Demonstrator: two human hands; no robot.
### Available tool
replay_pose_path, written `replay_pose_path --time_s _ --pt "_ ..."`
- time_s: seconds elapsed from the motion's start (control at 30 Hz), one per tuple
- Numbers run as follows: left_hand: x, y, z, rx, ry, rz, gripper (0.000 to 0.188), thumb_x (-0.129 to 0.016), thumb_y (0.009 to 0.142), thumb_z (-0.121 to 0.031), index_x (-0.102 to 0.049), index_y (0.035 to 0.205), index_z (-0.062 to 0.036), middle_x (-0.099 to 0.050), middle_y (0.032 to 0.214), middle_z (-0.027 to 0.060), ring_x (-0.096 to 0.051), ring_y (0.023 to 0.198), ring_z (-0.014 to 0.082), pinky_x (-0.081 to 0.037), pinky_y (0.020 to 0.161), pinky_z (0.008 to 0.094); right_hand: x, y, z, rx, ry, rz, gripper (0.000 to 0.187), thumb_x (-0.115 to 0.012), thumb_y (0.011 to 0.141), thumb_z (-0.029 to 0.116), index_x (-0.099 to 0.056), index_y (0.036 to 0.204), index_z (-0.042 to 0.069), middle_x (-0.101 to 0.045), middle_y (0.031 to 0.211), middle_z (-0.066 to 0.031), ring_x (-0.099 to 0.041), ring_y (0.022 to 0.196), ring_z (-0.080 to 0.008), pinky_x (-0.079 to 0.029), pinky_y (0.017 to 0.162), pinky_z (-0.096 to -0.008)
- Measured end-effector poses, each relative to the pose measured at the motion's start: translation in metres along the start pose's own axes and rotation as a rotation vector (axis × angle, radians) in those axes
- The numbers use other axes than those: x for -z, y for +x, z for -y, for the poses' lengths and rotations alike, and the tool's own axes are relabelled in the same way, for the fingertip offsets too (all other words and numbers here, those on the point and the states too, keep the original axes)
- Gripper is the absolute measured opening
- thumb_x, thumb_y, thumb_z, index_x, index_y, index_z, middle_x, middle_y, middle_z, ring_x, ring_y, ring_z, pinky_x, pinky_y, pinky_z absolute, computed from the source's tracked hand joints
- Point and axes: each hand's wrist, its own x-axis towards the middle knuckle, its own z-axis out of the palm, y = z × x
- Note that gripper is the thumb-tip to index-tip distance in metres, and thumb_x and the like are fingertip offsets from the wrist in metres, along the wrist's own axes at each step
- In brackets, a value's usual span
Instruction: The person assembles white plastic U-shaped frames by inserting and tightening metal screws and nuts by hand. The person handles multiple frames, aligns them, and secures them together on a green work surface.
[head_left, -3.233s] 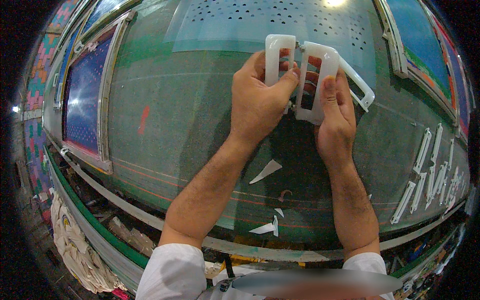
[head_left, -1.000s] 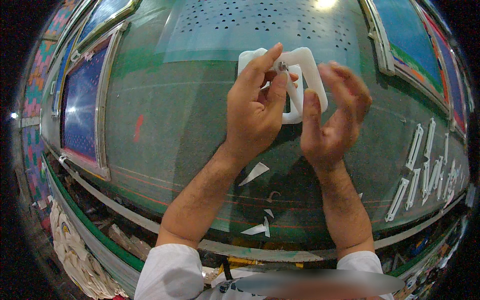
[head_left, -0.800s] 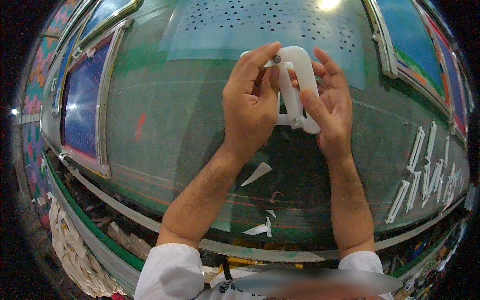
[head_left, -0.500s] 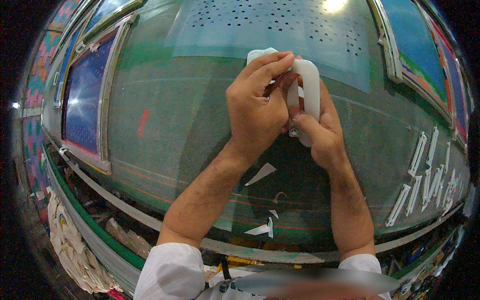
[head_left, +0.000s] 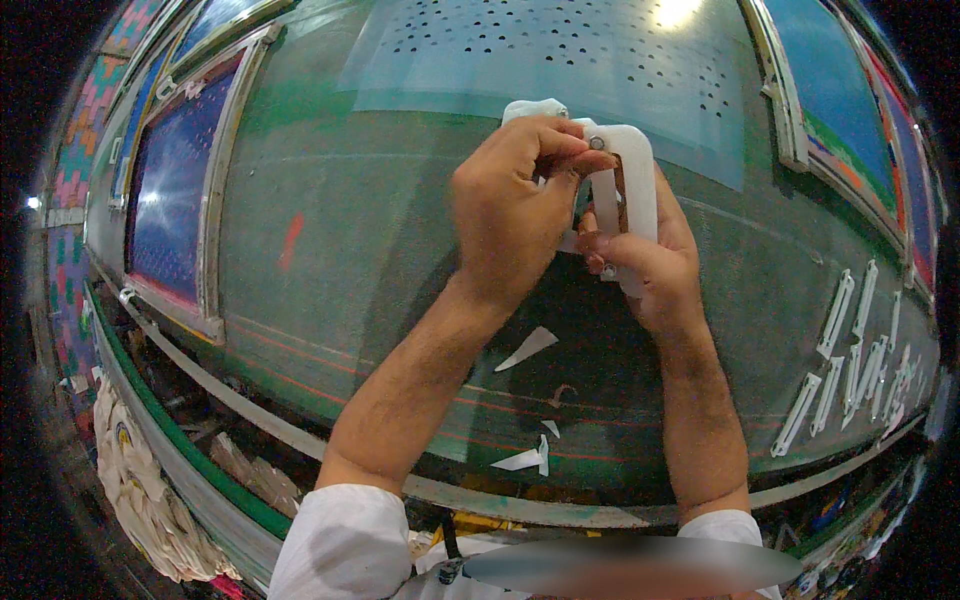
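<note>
Over the green table, both hands hold a white looped piece (head_left: 641, 190) with rounded corners and a long opening. A small round fitting shows at its far end, and another near its near end. My left hand (head_left: 510, 215) is closed, thumb and fingers pinched at the far inner edge beside the fitting; what exactly lies between the fingertips is hidden. My right hand (head_left: 665, 275) grips the near end and right side, its thumb across the lower part. A white lobed part (head_left: 533, 109) sticks out beyond my left fingers; whether it joins the looped piece cannot be seen.
Narrow white slotted strips (head_left: 836, 315) lie in rows on the right of the table. White pointed scraps (head_left: 527, 349) lie between my forearms. A translucent sheet with dark dots (head_left: 470, 90) covers the far side. Framed screens stand left (head_left: 175, 185) and right (head_left: 830, 75). Cloth (head_left: 140, 490) hangs lower left.
The white looped piece has shifted slightly right and nearer. My left fingers have drawn back from its far end into a pinch, uncovering the round fitting.
</note>
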Motion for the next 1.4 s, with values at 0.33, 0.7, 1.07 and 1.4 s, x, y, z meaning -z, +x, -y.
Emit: replay_pose_path --time_s 0.33,0.7,1.07,1.4 --pt "0.000 0.002 0.005 -0.018 -0.156 0.093 0.022 -0.081 0.078 0.003 -0.069 0.096 -0.0015 -0.069 0.113 0.0118 -0.068 0.096 0.0155 -0.057 0.085 0.0299 -0.002 -0.002 0.007 0.021 0.158 -0.021 0.072 -0.066 0.074 0.008 -0.045 0.143 0.002 -0.066 0.108 -0.0128 -0.067 0.080 -0.0201 -0.055 0.068 -0.0309" --pt "-0.007 -0.003 0.004 0.144 -0.249 0.034 0.027 -0.078 0.081 0.003 -0.067 0.106 -0.0009 -0.068 0.109 0.0129 -0.070 0.087 0.0165 -0.059 0.076 0.0288 0.001 0.000 0.003 -0.014 0.137 -0.046 0.077 -0.067 0.073 0.009 -0.043 0.146 0.002 -0.063 0.116 -0.0134 -0.068 0.086 -0.0220 -0.056 0.073 -0.0321" --pt "-0.008 -0.004 0.009 0.147 -0.301 0.049 0.033 -0.074 0.083 0.006 -0.068 0.114 -0.0019 -0.067 0.112 0.0119 -0.068 0.086 0.0153 -0.059 0.075 0.0274 0.001 0.001 0.006 -0.029 0.046 -0.024 0.074 -0.066 0.073 0.010 -0.045 0.143 0.003 -0.063 0.105 -0.0101 -0.065 0.080 -0.0194 -0.055 0.070 -0.0311" --pt "-0.007 -0.004 0.008 0.169 -0.280 0.053 0.017 -0.071 0.089 0.002 -0.066 0.105 -0.0014 -0.069 0.105 0.0098 -0.068 0.086 0.0150 -0.058 0.069 0.0281 -0.003 0.002 0.001 0.036 0.037 0.002 0.074 -0.063 0.074 0.002 -0.044 0.145 0.003 -0.063 0.101 -0.0089 -0.063 0.078 -0.0168 -0.054 0.067 -0.0306"
